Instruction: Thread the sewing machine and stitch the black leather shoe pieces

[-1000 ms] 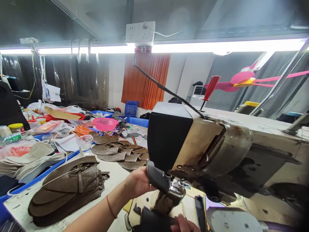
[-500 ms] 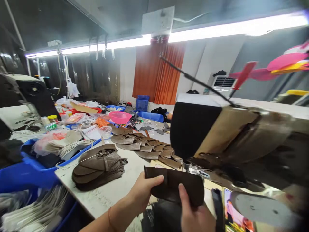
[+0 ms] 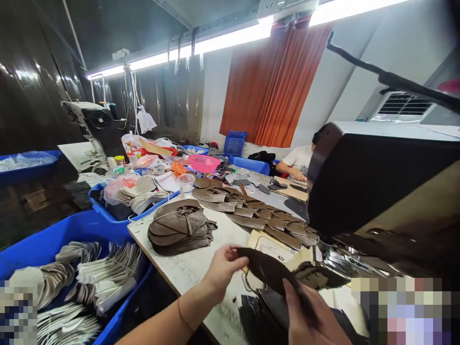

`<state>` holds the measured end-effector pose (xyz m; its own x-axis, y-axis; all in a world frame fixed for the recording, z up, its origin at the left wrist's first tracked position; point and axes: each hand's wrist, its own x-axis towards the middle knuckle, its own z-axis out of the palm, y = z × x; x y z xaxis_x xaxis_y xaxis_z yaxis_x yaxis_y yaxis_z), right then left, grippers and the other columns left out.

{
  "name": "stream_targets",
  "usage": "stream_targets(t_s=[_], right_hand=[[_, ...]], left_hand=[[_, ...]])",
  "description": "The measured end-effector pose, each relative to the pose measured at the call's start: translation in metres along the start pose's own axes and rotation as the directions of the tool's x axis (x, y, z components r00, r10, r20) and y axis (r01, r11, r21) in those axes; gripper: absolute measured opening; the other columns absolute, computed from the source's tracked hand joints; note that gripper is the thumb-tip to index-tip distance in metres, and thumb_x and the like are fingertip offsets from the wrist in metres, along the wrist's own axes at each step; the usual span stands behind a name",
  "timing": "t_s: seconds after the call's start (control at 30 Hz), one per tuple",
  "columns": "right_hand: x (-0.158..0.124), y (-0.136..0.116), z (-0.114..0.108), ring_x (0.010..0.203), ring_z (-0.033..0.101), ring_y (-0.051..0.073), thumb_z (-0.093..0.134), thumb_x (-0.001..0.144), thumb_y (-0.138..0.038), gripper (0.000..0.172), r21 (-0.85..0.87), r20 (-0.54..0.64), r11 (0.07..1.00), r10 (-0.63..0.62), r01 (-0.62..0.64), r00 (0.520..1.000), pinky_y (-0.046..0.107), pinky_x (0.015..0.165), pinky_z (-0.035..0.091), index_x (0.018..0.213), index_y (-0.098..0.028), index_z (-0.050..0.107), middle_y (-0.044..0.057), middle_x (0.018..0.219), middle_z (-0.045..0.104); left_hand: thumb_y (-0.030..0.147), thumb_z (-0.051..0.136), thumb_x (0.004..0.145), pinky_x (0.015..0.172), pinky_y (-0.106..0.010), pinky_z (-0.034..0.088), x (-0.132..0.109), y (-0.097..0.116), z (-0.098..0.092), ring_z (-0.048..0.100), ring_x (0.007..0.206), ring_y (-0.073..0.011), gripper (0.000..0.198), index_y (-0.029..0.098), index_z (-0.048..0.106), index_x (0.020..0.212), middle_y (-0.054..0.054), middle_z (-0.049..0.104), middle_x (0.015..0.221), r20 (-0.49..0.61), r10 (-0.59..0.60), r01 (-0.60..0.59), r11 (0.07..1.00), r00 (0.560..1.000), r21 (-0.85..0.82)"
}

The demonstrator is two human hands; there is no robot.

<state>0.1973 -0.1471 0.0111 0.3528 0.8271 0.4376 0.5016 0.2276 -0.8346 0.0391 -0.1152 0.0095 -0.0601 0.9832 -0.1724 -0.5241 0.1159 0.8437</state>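
Note:
A dark brown leather piece [image 3: 268,269] is bent between my two hands, just in front of the sewing machine [image 3: 362,177]. My left hand [image 3: 223,269] pinches its left end between thumb and fingers. Its right part is gripped by my right hand [image 3: 314,314], thumb on the near side. Below them, black pieces [image 3: 251,314] lie at the table's front edge. To the left sits a tied bundle of brown leather pieces [image 3: 176,227]. Behind the hands, overlapping brown pieces [image 3: 257,213] form a long row running toward the machine.
A large blue tub [image 3: 68,225] with stacks of pale cut pieces stands at lower left. Beside the table is a blue tray [image 3: 142,215] with more pieces. A plastic cup [image 3: 186,186] and a pink basin [image 3: 204,163] stand farther back. Across the table sits another person [image 3: 300,158].
The view has swung left and closer to the machine. The leather piece, broad side toward me before, is now tilted and curved, with my right hand wrapped farther around its right part.

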Motion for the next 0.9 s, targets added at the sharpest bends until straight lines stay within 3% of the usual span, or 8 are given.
stream_targets(t_s=[0.07,0.2,0.23,0.43,0.57,0.67,0.73,0.9], right_hand=[[-0.002,-0.005,0.005,0.091,0.06,0.022,0.05,0.087,-0.035,0.029,-0.072,0.0,0.935,-0.349,0.349,0.937,0.034,0.085,0.045,0.102,-0.02,0.07,0.006,0.099,0.066],[-0.003,-0.007,0.015,0.094,0.057,0.021,0.041,0.087,-0.01,0.03,-0.083,0.157,0.522,-0.834,0.849,0.528,0.035,0.085,0.039,0.102,-0.016,0.067,0.006,0.093,0.064],[-0.003,-0.007,0.017,0.101,0.056,0.024,0.039,0.087,-0.008,0.031,-0.059,0.19,0.489,-0.851,0.87,0.49,0.037,0.089,0.038,0.099,-0.014,0.066,0.008,0.096,0.064],[-0.01,0.0,0.021,0.134,0.031,0.036,0.037,0.087,-0.004,0.037,-0.136,0.359,0.477,-0.793,0.868,0.492,0.055,0.107,0.019,0.11,-0.016,0.063,0.012,0.139,0.046],[-0.014,0.01,0.014,0.136,0.029,0.036,0.037,0.087,-0.004,0.041,-0.199,0.406,0.44,-0.776,0.876,0.482,0.058,0.106,0.02,0.117,-0.019,0.06,0.013,0.143,0.041],[-0.017,0.022,-0.004,0.133,0.034,0.037,0.04,0.087,-0.007,0.039,-0.244,0.413,0.474,-0.738,0.846,0.533,0.056,0.101,0.031,0.119,-0.017,0.06,0.016,0.139,0.044],[-0.019,0.036,-0.02,0.128,0.041,0.036,0.045,0.087,-0.01,0.038,-0.327,0.408,0.457,-0.721,0.827,0.56,0.052,0.098,0.036,0.121,-0.015,0.059,0.015,0.135,0.048],[-0.034,0.082,-0.042,0.1,0.059,0.026,0.058,0.089,-0.018,0.025,-0.49,0.229,0.482,-0.733,0.727,0.64,0.038,0.085,0.046,0.113,-0.012,0.061,0.012,0.109,0.062]], left_hand=[[0.047,0.084,0.058,0.082,-0.028,0.043,0.003,0.003,-0.004,0.058,0.09,-0.0189,0.05,0.012,0.069,0.09,-0.01,0.067,0.092,-0.105,0.088,-0.077,0.992,0.991,0.105],[0.056,0.076,0.065,0.064,-0.025,0.043,0.001,0.01,-0.012,0.058,0.068,-0.0154,0.051,0.009,0.068,0.084,-0.008,0.067,0.078,0.16,-0.279,0.278,0.96,0.947,0.032],[0.049,0.08,0.064,0.061,-0.024,0.042,0.001,0.01,-0.014,0.058,0.064,-0.0145,0.046,0.008,0.068,0.082,-0.007,0.067,0.075,0.207,-0.346,0.348,0.937,0.915,0.032],[0.033,0.08,0.069,0.064,-0.021,0.044,0.014,0.015,-0.022,0.063,0.072,-0.014,0.033,0.013,0.067,0.092,-0.006,0.069,0.085,0.241,-0.426,0.434,0.901,0.872,0.024],[0.039,0.061,0.085,0.068,-0.023,0.044,0.056,0.026,-0.023,0.062,0.081,-0.0154,0.035,0.015,0.062,0.109,-0.007,0.069,0.097,0.288,-0.311,0.163,0.883,0.906,0.439],[0.028,0.051,0.088,0.077,-0.029,0.045,0.092,0.026,-0.016,0.061,0.088,-0.0199,0.029,0.015,0.063,0.11,-0.009,0.069,0.099,0.262,-0.166,-0.163,0.45,0.951,0.878],[0.021,0.052,0.084,0.089,-0.037,0.042,0.102,0.019,-0.005,0.057,0.101,-0.0258,0.027,0.013,0.064,0.107,-0.013,0.066,0.105,0.241,-0.057,-0.223,0.224,0.969,0.949],[0.036,0.051,0.089,0.095,-0.041,0.037,0.064,-0.014,0.041,0.051,0.108,-0.0287,0.028,0.015,0.068,0.098,-0.014,0.061,0.107,0.44,0.028,-0.441,0.046,0.898,0.896]])
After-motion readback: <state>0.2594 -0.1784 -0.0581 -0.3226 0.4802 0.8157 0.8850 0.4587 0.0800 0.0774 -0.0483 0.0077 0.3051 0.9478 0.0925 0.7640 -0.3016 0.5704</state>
